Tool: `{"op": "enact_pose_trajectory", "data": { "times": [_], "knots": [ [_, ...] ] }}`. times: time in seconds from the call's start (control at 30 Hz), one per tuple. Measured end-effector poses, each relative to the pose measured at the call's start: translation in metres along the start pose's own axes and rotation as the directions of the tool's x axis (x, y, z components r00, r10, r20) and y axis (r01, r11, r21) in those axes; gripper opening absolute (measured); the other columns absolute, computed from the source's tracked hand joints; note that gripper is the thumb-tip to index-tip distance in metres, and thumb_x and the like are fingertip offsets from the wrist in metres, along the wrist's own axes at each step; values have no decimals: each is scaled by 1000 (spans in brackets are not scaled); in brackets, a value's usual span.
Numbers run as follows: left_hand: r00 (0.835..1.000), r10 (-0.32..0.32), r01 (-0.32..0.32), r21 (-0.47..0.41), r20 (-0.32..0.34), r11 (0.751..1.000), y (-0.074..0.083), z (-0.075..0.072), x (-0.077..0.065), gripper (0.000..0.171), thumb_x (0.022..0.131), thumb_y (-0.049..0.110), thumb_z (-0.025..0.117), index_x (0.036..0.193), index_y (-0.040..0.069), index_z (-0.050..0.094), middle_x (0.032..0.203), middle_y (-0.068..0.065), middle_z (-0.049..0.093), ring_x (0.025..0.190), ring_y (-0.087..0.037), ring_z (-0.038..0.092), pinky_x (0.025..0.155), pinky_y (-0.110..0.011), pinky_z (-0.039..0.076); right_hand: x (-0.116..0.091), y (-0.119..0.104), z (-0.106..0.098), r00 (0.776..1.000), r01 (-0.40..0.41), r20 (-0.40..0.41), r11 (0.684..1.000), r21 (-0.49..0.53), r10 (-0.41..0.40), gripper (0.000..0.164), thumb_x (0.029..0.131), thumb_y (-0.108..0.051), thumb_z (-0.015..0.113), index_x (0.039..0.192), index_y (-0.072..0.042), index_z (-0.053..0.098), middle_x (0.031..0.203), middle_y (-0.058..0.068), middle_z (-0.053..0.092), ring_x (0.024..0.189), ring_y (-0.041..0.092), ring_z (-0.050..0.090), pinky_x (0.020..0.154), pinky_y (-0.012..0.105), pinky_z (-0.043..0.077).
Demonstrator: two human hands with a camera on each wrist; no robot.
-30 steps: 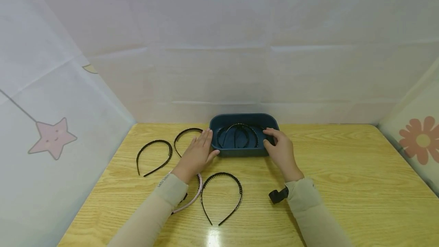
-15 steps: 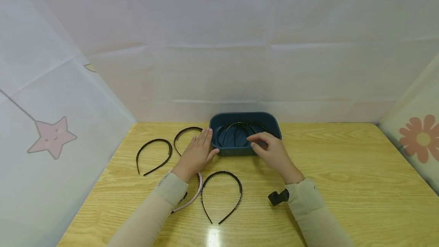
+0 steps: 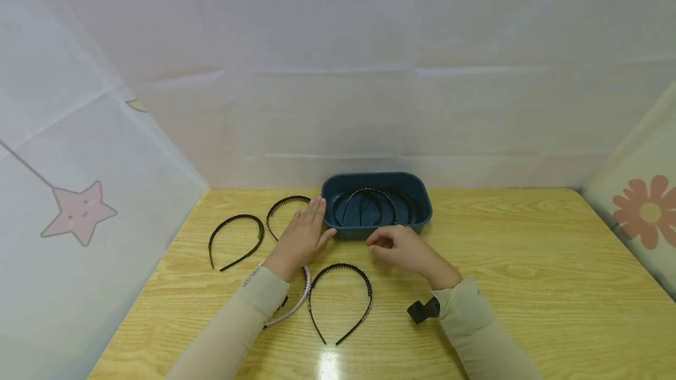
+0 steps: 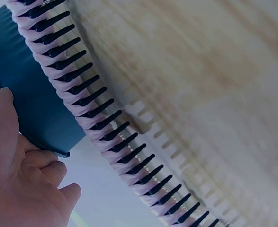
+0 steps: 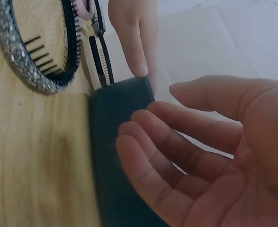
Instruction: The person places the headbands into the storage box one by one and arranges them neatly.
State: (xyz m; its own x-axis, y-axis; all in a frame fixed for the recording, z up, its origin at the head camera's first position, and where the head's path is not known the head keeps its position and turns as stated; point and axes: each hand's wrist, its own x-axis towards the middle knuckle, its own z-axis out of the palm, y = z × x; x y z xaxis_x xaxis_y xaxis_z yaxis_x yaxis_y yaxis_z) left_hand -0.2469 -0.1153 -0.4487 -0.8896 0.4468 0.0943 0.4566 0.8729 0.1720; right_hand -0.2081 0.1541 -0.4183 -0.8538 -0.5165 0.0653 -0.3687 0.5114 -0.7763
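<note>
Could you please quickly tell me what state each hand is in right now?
Left hand: open, touching the left end of the dark blue bin.
Right hand: open, loosely curled and holding nothing, in front of the bin.

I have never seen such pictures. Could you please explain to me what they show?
No machine works here, only a person's bare left hand and right hand. The wide view comes from a camera worn on the head, the two close views from a camera on each wrist. On the wooden table lie dark headbands, a pink headband and a blue bin with more headbands inside. The left hand touches the bin's left end; the right hand, near its front, holds nothing, its fingers loosely curled.
</note>
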Motion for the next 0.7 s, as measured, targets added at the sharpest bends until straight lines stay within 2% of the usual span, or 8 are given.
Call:
{"op": "enact_pose_trajectory", "data": {
  "times": [0.17,0.4,0.7],
  "knots": [
    [1000,-5,5,-5,-1,1000,0,0,-1,76,109,48,38,161,-2,15,167,-20,15,155,-33,15,124,-55,17,2,3,8,997,-52,58,999,-9,52,22,98,-15,66,112,-1,75,94,-1,71,81,10,63,73,29,55],
    [1000,2,-2,1,-11,1000,0,1,-1,76,109,48,39,161,-2,15,167,-20,16,155,-33,16,123,-56,20,4,4,23,988,-79,132,997,-1,78,17,93,-8,72,106,3,75,86,0,71,70,10,63,62,26,54],
    [1000,7,-7,-6,-12,1000,0,-1,-2,76,109,48,39,161,-2,13,167,-20,15,154,-34,16,124,-55,19,3,-2,36,980,-148,136,989,8,146,14,85,-7,81,96,1,76,74,-1,68,60,11,60,56,28,53]
  ]
}}
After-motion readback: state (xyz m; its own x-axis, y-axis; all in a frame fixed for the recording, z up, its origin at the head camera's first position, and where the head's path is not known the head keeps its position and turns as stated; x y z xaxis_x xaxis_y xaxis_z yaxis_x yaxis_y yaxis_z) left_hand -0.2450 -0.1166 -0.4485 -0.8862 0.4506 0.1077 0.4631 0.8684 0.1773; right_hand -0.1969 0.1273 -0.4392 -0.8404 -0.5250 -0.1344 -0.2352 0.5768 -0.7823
